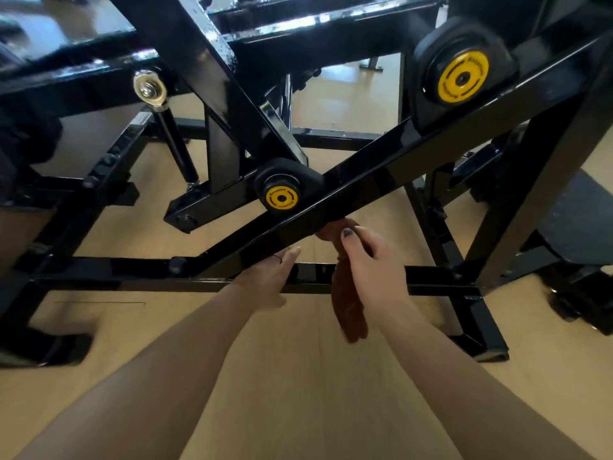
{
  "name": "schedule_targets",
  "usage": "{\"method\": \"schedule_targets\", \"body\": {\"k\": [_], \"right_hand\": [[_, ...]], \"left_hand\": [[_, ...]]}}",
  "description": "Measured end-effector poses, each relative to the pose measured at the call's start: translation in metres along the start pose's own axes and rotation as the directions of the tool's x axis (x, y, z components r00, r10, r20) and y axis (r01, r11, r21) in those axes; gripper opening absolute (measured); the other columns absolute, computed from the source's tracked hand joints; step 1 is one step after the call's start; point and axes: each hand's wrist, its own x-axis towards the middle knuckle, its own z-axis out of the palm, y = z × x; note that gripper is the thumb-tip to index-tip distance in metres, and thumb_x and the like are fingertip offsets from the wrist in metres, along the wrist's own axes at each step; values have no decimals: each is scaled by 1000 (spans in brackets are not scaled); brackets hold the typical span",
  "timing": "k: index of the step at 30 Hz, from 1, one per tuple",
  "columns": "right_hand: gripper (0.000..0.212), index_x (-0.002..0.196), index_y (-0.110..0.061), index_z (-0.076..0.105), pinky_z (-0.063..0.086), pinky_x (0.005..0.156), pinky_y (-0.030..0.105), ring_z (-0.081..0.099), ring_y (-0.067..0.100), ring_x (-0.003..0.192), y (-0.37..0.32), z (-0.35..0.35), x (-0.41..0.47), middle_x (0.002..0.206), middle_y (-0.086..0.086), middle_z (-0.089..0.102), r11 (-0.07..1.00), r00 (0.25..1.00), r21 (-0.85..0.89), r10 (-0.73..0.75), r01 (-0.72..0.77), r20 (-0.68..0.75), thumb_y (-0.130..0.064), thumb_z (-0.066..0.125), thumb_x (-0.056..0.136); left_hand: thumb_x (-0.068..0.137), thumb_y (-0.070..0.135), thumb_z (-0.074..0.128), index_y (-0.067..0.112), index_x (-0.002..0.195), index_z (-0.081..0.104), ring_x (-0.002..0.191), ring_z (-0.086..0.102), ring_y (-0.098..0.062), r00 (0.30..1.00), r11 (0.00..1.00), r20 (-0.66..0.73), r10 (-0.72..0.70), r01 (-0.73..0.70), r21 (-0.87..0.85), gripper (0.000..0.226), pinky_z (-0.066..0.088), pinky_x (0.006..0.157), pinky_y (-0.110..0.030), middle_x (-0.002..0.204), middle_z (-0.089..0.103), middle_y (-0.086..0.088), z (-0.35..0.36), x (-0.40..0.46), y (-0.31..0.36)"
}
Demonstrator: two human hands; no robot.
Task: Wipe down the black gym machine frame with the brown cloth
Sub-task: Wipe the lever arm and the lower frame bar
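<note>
While right hand (371, 263) is gripping brown cloth (348, 303) against underside of diagonal bar of black frame (398, 167), cloth tail is hanging over low crossbar (132, 273). Left hand (265, 280) is reaching beneath same bar, fingers straight, holding nothing. Yellow pivot cap (281, 198) is sitting just above; wooden floor (292, 376) is lying below.

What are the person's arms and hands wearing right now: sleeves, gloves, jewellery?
Both forearms are bare, with no sleeves or gloves in view. The left hand has a thin ring on one finger. The right hand shows dark polish on the thumbnail. No watch or wristband shows.
</note>
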Motion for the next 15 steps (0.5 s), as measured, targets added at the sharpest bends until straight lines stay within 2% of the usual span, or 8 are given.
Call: {"method": "schedule_targets", "body": {"k": [2, 5, 7, 9, 10, 12, 13, 15], "right_hand": [[11, 105, -47, 61, 58, 93, 46, 67, 18, 99, -6, 1, -14, 105, -6, 66, 997, 994, 15, -69, 71, -80, -43, 51, 103], [17, 113, -43, 62, 56, 94, 39, 60, 5, 103, -25, -4, -31, 110, -23, 57, 966, 939, -56, -257, 251, -228, -45, 51, 101], [30, 126, -24, 65, 51, 99, 37, 56, 15, 114, -48, -14, -23, 124, -10, 57, 855, 771, -275, -517, 440, -372, -38, 50, 104], [32, 128, -15, 66, 44, 100, 37, 50, 32, 121, -71, -25, -4, 131, 13, 56, 648, 597, -598, -734, 472, -324, -30, 52, 104], [31, 128, -15, 66, 40, 101, 40, 45, 35, 123, -80, -29, 8, 132, 16, 54, 512, 590, -756, -779, 407, -211, -27, 53, 103], [28, 123, -13, 68, 39, 100, 46, 41, 36, 125, -92, -28, 24, 132, 16, 55, 239, 696, -931, -718, 274, 21, -23, 55, 100], [26, 118, -11, 70, 40, 99, 48, 43, 37, 125, -95, -23, 27, 129, 17, 57, 163, 745, -950, -660, 265, 95, -22, 56, 98], [25, 112, -9, 72, 41, 98, 48, 46, 37, 123, -101, -9, 25, 124, 18, 60, 112, 799, -943, -568, 313, 197, -22, 60, 96]], "left_hand": [[86, 23, 79, 37, 159, -3, 130, 52, -24, 1000, 1000, -9, -12, 11, -21, 111, 50, 97, -36, 159, 32, -6, -1, -2, 2], [88, 19, 75, 31, 162, 0, 150, 30, -26, 998, 997, -47, 46, -43, 57, 106, 39, 114, -38, 169, 14, -1, -1, -11, 6], [92, 17, 69, 29, 163, 4, 156, 16, -24, 996, 994, -45, 82, -79, 81, 97, 28, 121, -38, 170, 5, 1, -8, -19, 12], [95, 18, 63, 28, 161, 13, 152, 25, -21, 996, 992, -32, 86, -83, 91, 84, 33, 118, -38, 168, 12, 3, -18, -30, 19], [96, 20, 62, 28, 159, 20, 145, 38, -20, 995, 990, -30, 97, -93, 106, 76, 40, 113, -36, 164, 23, 3, -24, -37, 22], [98, 29, 59, 30, 145, 39, 115, 57, -14, 986, 978, -65, 151, -140, 154, 51, 52, 96, -31, 141, 49, 4, -38, -55, 24], [98, 32, 57, 30, 133, 47, 103, 60, -12, 979, 971, -106, 175, -153, 185, 37, 54, 89, -29, 127, 55, 7, -45, -64, 23], [98, 37, 57, 28, 113, 56, 91, 61, -9, 953, 973, -251, 168, -120, 195, 17, 55, 81, -27, 107, 60, 10, -56, -80, 17]]}}
